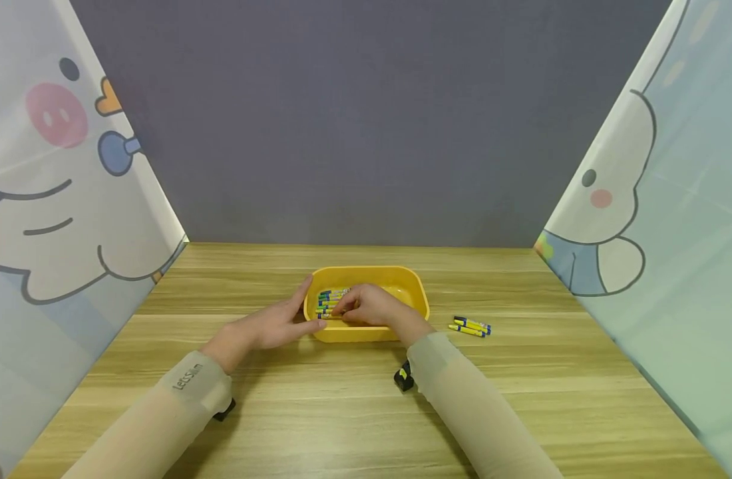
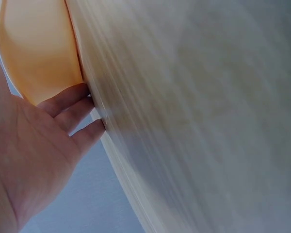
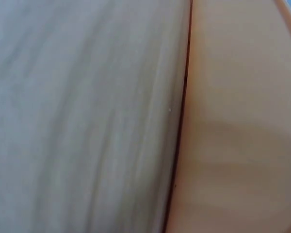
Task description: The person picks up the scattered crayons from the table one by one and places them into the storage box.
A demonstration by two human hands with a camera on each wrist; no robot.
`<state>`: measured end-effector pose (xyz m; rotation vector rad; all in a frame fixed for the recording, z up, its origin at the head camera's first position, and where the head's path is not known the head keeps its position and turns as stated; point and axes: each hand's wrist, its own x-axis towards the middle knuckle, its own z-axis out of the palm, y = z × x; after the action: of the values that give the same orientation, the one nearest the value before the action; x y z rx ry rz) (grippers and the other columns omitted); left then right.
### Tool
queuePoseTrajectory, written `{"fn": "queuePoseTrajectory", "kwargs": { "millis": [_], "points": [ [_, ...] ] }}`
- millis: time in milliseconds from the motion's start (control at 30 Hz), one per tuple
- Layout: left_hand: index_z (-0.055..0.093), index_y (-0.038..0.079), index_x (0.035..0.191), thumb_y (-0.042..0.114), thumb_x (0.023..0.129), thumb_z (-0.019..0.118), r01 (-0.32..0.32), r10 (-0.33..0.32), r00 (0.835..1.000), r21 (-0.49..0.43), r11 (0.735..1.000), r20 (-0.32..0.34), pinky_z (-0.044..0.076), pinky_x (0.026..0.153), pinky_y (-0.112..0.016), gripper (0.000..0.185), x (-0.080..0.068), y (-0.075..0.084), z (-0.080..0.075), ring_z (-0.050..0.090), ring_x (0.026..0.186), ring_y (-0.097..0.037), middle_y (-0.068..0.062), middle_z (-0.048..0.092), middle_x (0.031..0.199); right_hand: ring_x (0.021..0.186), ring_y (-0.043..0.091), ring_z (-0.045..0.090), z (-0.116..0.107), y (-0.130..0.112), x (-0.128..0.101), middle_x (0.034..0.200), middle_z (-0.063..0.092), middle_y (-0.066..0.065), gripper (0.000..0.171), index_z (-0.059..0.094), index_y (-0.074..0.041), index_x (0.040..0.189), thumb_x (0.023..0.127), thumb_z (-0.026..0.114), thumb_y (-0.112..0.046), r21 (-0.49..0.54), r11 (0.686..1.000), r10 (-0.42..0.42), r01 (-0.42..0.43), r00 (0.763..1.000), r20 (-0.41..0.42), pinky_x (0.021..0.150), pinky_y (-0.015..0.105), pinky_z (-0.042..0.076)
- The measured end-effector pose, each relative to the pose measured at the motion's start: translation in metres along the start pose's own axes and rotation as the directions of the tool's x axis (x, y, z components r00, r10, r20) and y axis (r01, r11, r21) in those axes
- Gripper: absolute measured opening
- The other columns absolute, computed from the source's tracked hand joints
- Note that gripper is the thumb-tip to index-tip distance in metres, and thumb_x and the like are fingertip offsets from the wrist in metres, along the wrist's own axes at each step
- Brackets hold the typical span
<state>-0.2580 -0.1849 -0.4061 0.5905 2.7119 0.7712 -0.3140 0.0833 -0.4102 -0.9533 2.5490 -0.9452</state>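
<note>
A yellow tray (image 1: 366, 334) lies against the left hand (image 1: 276, 325), spread around its end. Inside, the right hand (image 1: 370, 305) bends its fingers; whether pinching anything, I cannot tell. Crayons (image 1: 327, 303) lie just left of it, other crayons (image 1: 474, 324) rightward.

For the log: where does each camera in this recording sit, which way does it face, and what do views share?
Head: worn on the head, facing forward and down at the table, yellow tray and crayons; left hand, right hand and sleeves show.
Left wrist: on that wrist, looking past the left hand's fingers at the tray's outer side and table.
Right wrist: on that wrist, looking at the tray's outer wall and table; no hand shows.
Shared: tray and table appear in all three; the left hand in the head and left wrist views.
</note>
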Motion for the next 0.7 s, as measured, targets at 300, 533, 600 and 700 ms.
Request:
{"fn": "queuePoseTrajectory", "kwargs": {
  "millis": [300,533,600,700],
  "points": [
    [-0.013,0.018,0.177,0.078,0.103,0.054,0.000,0.000,1.000,-0.002,1.000,-0.001,0.037,0.129,-0.062,0.117,-0.0016,0.0032,-0.0011,0.045,0.158,-0.043,-0.024,0.032,0.178,0.090,0.011,0.059,-0.0005,-0.0014,-0.0015,0.109,0.074,0.001,0.021,0.087,-0.016,0.117,0.100,0.078,-0.006,0.023,1.000,0.018,-0.017,1.000,-0.008,0.083,0.023,0.053],
    [-0.014,0.019,0.177,0.078,0.103,0.053,-0.001,0.001,1.000,0.000,1.000,-0.005,0.038,0.128,-0.062,0.116,-0.0013,0.0022,-0.0008,0.046,0.157,-0.043,-0.024,0.034,0.177,0.086,0.011,0.059,-0.0006,-0.0018,-0.0020,0.107,0.074,0.001,0.021,0.087,-0.016,0.117,0.100,0.078,-0.007,0.033,0.999,0.019,-0.019,1.000,-0.010,0.077,0.023,0.053],
    [-0.014,0.019,0.177,0.078,0.103,0.054,0.000,0.000,1.000,-0.003,1.000,-0.004,0.038,0.128,-0.062,0.116,-0.0011,0.0018,-0.0006,0.047,0.156,-0.042,-0.024,0.034,0.176,0.086,0.011,0.059,-0.0006,-0.0024,-0.0021,0.107,0.074,0.001,0.021,0.087,-0.017,0.117,0.100,0.078,-0.008,0.035,0.999,0.025,-0.025,1.000,-0.011,0.077,0.023,0.052],
    [-0.014,0.019,0.177,0.078,0.103,0.053,0.004,-0.004,1.000,-0.003,1.000,-0.003,0.038,0.128,-0.062,0.116,-0.0010,0.0017,-0.0005,0.047,0.156,-0.042,-0.024,0.035,0.176,0.085,0.012,0.059,-0.0007,-0.0029,-0.0026,0.107,0.074,0.001,0.021,0.087,-0.017,0.117,0.100,0.079,-0.009,0.043,0.999,0.033,-0.032,0.999,-0.015,0.076,0.023,0.052]
  ]
}}
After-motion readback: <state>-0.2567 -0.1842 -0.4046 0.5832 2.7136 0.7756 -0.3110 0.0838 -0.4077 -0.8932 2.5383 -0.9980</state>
